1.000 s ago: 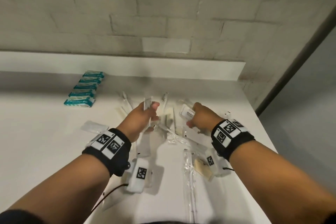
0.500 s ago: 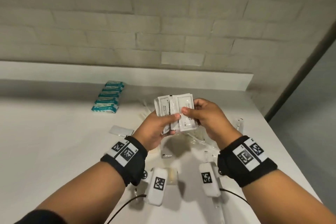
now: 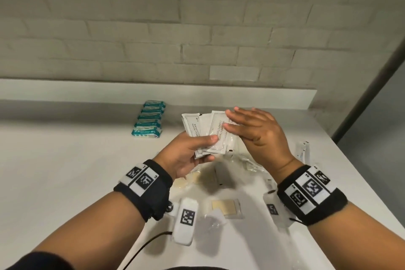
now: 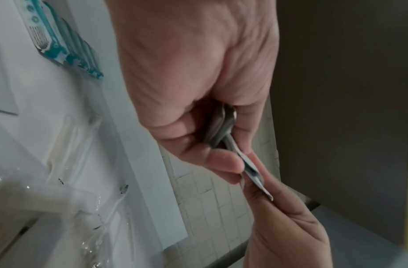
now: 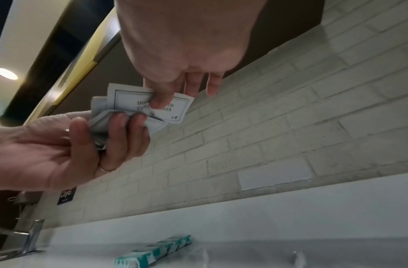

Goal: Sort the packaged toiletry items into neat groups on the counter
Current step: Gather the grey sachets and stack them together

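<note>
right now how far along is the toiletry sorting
Done: the teal-wrapped packets sit in one neat row near the back of the counter. In hand: the left hand grips a fan of white shampoo-with-conditioner sachets, and the right hand has its fingers on the front one. Left: the clear-wrapped items lie loose and ungrouped below the hands.

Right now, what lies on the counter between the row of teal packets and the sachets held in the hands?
Nothing: in the head view the counter is bare between the teal packets and the sachets held above it.
</note>
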`<state>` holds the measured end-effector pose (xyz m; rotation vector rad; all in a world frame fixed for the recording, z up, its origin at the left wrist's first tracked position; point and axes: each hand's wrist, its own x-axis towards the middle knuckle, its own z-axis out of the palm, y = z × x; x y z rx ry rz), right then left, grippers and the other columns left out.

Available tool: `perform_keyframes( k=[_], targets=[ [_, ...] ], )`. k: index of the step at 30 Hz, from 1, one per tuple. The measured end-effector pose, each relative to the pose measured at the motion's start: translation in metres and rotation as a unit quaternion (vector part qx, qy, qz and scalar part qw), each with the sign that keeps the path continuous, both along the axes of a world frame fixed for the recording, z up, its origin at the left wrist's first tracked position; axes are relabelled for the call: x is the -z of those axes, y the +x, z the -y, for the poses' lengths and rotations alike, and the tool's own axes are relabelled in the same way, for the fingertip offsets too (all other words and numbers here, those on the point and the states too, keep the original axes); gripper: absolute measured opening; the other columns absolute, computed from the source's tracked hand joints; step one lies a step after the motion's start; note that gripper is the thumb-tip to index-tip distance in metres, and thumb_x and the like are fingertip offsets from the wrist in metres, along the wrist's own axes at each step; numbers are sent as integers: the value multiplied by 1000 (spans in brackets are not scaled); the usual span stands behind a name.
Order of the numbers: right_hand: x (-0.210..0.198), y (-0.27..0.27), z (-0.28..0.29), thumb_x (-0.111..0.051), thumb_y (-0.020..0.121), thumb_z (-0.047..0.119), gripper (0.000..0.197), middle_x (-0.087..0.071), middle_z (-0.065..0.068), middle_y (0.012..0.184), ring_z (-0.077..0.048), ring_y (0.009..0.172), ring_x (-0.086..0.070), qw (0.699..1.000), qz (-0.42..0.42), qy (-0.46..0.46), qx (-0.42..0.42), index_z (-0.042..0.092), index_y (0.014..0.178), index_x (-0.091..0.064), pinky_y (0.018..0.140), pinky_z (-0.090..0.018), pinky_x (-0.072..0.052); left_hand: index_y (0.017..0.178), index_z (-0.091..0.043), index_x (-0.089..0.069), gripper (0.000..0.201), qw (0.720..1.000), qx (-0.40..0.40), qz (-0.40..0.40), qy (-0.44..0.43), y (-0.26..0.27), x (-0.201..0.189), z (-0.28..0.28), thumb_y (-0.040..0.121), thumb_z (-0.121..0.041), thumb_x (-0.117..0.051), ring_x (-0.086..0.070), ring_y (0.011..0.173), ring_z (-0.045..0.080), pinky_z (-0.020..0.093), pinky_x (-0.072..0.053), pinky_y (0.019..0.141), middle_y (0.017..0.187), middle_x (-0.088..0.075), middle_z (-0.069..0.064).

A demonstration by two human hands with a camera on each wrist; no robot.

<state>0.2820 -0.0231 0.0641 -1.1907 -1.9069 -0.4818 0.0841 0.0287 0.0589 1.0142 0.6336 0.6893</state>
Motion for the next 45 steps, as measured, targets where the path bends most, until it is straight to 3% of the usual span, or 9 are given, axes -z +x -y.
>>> perform_keyframes(
  k=[5, 10, 19, 25, 27, 33, 36, 40, 45],
  targets=[
    [-11, -2, 7, -55, 88, 7, 23, -74, 0, 100, -12, 98, -67, 987, -140, -58, 56, 18, 91, -75, 93, -33, -48, 101, -17, -68, 20, 999, -42, -4, 21, -12, 0, -8, 85, -5, -65, -68, 81, 14, 23, -56, 57, 89, -74, -1],
    [-36, -23, 4, -52, 96, 7, 14, -59, 1, 79, -12, 67, -58, 820, -490, -294, 11, 18, 88, -49, 57, -28, -53, 95, -16, -69, 19, 994, -96, -10, 60, -12, 0, -13, 84, -1, -67, -69, 78, 15, 26, -58, 64, 86, -75, -2],
    [-20, -56, -10, -70, 84, 6, 21, -73, -16, 98, -36, 90, -70, 716, -621, -318, -31, 3, 102, -61, 79, -46, -58, 106, -12, -69, 19, 995, -50, -27, 85, 0, -2, -13, 88, -8, -64, -71, 88, 16, 34, -60, 71, 96, -75, 1],
    [-44, -36, -12, -66, 80, -6, 25, -72, -12, 90, -22, 74, -70, 688, -623, -353, -119, 4, 103, -64, 66, -29, -59, 99, -14, -69, 12, 994, -67, -36, 82, -5, -3, -25, 91, -10, -61, -68, 93, 23, 35, -61, 67, 107, -71, 9],
    [-42, -41, -11, -69, 78, -6, 20, -70, -15, 85, -26, 73, -66, 710, -577, -384, -121, 2, 96, -68, 68, -33, -56, 102, -19, -69, 14, 993, -39, -40, 100, -1, -8, -24, 94, -19, -58, -70, 94, 18, 33, -60, 66, 106, -73, 3],
    [-34, -14, -15, -70, 70, 2, 26, -58, 5, 80, -13, 82, -54, 986, -73, -143, -42, 26, 80, -78, 76, -28, -40, 103, -14, -66, 18, 998, -59, -30, -8, 0, -14, -36, 92, -26, -59, -69, 81, 21, 27, -56, 63, 100, -71, 9],
    [-17, -3, -10, -63, 67, -3, 38, -61, 7, 81, -12, 85, -54, 989, 7, -147, -16, 28, 85, -78, 78, -29, -40, 98, -18, -65, 19, 995, -97, -22, 17, 1, -14, -40, 87, -3, -63, -68, 83, 18, 36, -52, 81, 88, -74, 2],
    [-16, 5, -5, -70, 82, 3, 27, -60, 10, 84, 1, 75, -56, 916, -284, -281, 30, 29, 84, -65, 70, -21, -45, 97, -17, -64, 17, 989, -137, -10, 48, -1, -14, -42, 89, -2, -60, -69, 79, 14, 30, -53, 73, 85, -75, 0],
    [-30, -7, -8, -55, 96, 25, 20, -66, -6, 99, -21, 84, -68, 817, -462, -345, -17, 19, 116, -55, 66, -43, -60, 111, -7, -60, 23, 985, -164, -6, 58, 7, -8, -39, 88, 0, -61, -70, 83, 20, 23, -55, 60, 98, -72, 10]
  ],
)
